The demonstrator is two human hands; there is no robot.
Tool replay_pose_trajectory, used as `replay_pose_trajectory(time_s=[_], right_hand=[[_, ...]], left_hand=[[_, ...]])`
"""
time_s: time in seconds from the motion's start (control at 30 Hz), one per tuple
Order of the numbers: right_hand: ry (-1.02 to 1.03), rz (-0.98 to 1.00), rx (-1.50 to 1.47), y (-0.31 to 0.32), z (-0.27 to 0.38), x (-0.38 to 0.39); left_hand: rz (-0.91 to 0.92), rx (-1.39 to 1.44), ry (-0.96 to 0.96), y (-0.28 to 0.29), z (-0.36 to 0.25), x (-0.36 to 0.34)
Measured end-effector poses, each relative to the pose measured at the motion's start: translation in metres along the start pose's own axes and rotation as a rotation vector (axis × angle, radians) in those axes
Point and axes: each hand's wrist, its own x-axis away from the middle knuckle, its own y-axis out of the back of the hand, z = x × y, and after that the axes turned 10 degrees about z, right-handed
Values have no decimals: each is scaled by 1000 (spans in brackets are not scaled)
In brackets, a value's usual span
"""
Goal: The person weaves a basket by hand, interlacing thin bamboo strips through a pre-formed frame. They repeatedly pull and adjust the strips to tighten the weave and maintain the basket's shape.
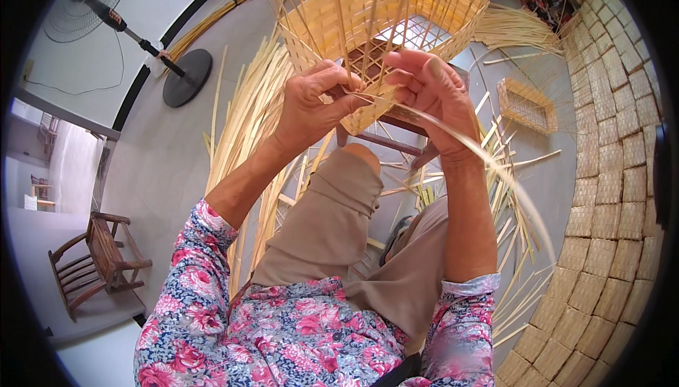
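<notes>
A half-woven bamboo basket (311, 5) rests tilted in front of me on a dark brown wooden stool (382, 142), its long uprights rising past the top of the view. At the near corner my left hand (315, 100) is closed, pinching a thin bamboo strip (513, 178) against the weave between thumb and fingers. From there the pale strip passes by my right hand (435, 97) and curves down to the right. My right hand is raised beside the corner, fingers loosely bent and apart, with nothing plainly gripped in them.
Long bamboo strips (247, 118) lie heaped on the floor at left. More loose strips (509, 235) are scattered at right, near a smaller woven basket (527, 106). Stacked woven blocks (605, 196) line the right side. A standing fan (187, 78) and a wooden chair (106, 252) stand at left.
</notes>
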Motion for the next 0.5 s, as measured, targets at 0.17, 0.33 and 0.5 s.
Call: replay_pose_trajectory(time_s=[0.17, 0.33, 0.5], right_hand=[[-3, 174, 365, -37, 8, 5], [141, 73, 482, -29, -5, 7], [205, -309, 621, -40, -3, 6]], left_hand=[[-14, 20, -55, -3, -3, -4], [-29, 52, -34, -4, 1, -1], [-47, 71, -29, -5, 1, 0]])
